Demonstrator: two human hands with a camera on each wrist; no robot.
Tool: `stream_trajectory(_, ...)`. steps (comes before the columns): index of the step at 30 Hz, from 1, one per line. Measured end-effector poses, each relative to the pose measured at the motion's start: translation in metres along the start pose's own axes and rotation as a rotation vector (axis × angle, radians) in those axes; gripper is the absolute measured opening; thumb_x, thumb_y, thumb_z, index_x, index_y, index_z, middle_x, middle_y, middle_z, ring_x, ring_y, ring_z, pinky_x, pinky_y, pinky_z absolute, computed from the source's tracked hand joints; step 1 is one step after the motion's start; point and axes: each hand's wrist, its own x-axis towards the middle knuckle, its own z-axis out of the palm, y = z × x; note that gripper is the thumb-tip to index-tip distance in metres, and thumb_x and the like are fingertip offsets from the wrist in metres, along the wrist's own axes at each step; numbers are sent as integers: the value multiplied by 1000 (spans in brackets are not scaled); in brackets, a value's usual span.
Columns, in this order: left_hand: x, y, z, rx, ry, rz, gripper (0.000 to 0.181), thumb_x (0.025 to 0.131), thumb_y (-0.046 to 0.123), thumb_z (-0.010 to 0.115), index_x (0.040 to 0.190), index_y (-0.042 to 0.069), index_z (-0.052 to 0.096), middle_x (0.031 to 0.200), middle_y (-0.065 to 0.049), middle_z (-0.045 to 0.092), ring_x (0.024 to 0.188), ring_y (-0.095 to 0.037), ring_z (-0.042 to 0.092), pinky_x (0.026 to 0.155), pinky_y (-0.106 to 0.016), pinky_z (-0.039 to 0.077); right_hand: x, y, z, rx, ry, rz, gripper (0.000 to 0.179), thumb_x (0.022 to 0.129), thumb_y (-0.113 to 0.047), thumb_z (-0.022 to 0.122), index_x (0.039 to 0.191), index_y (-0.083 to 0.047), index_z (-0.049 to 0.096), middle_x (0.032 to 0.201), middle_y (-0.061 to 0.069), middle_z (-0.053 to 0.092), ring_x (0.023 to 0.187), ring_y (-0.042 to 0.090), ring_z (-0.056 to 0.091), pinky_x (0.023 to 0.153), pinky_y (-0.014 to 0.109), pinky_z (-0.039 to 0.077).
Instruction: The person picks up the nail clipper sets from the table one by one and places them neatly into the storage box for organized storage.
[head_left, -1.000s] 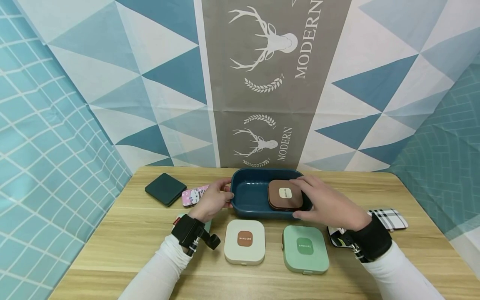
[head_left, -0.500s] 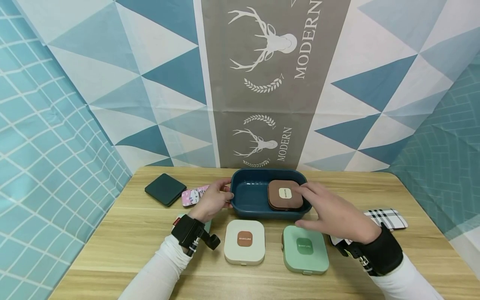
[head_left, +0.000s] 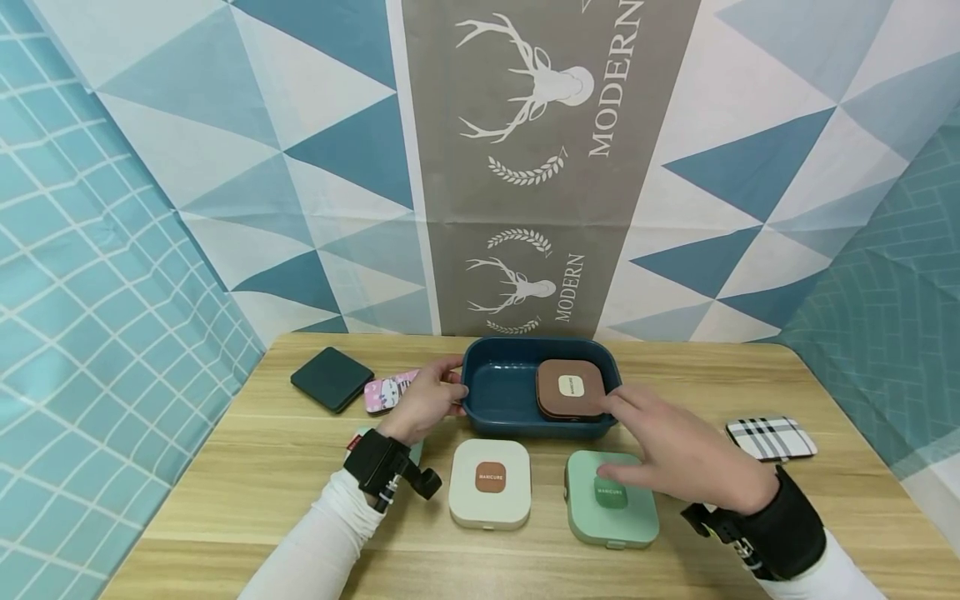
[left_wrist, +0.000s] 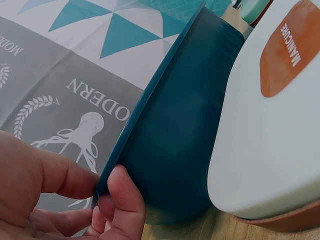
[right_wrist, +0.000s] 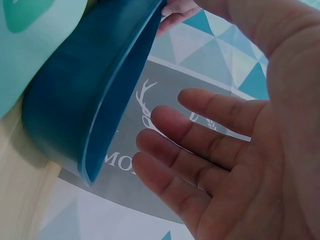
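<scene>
A dark blue rectangular dish (head_left: 501, 387) with rounded corners stands at the table's back. My left hand (head_left: 426, 402) pinches its left rim between thumb and fingers, as the left wrist view confirms. Inside the dish, at its right end, lies a brown manicure case (head_left: 553, 402) with a cream label. My right hand (head_left: 690, 450) hovers over the green manicure case (head_left: 626, 521), fingers spread and palm bare in the right wrist view; it holds nothing. Left of the green case, in front of the dish, lies a cream manicure case (head_left: 489, 510) with a brown label.
A dark green square case (head_left: 332, 379) and a pink cartoon-print case (head_left: 384, 393) lie on the left. At the right is a plaid case (head_left: 772, 438). My left wrist partly covers a pale green item (head_left: 415, 452). A patterned backdrop (head_left: 517, 192) rises behind the table.
My right hand has drawn back from the brown case, moving right and toward me until over the green case. The brown case stays in the dish. My left hand has not moved.
</scene>
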Motion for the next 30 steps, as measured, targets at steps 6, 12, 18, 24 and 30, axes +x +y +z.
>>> stream_trajectory(6, 0, -1, 0, 5, 4, -6, 58, 101, -11, 51, 158, -4, 42, 108, -15, 45, 76, -20, 55, 67, -28, 56, -5, -2, 4, 2, -11, -4, 72, 89, -55, 83, 146, -18, 60, 129, -3, 58, 108, 10, 57, 86, 33, 57)
stream_trajectory(12, 1, 0, 0, 6, 6, -7, 58, 101, -11, 51, 158, -4, 42, 109, -15, 45, 77, -20, 55, 67, -27, 56, -9, -5, 7, 30, -46, 13, 72, 89, -55, 82, 145, -15, 60, 129, -5, 57, 111, 12, 60, 90, 36, 57)
stream_trajectory(18, 0, 1, 1, 4, 11, -9, 58, 101, -12, 51, 157, -4, 42, 109, -15, 45, 77, -21, 55, 66, -26, 56, -9, -6, 9, 14, -45, 0, 72, 88, -56, 83, 144, -16, 61, 128, -7, 58, 110, 11, 59, 89, 37, 57)
stream_trajectory(24, -1, 2, 1, 3, 12, -11, 58, 101, -11, 51, 158, -4, 42, 109, -15, 45, 77, -21, 56, 66, -26, 56, -9, -6, 10, 17, -87, 17, 76, 86, -59, 84, 144, -16, 62, 131, -2, 59, 112, 13, 59, 91, 39, 58)
stream_trajectory(30, -1, 2, 1, -1, 9, -7, 58, 100, -12, 50, 157, -5, 42, 107, -14, 46, 76, -21, 55, 65, -26, 56, -12, -5, 12, 23, -139, 47, 83, 83, -62, 85, 146, -14, 61, 137, 2, 57, 118, 17, 60, 93, 42, 58)
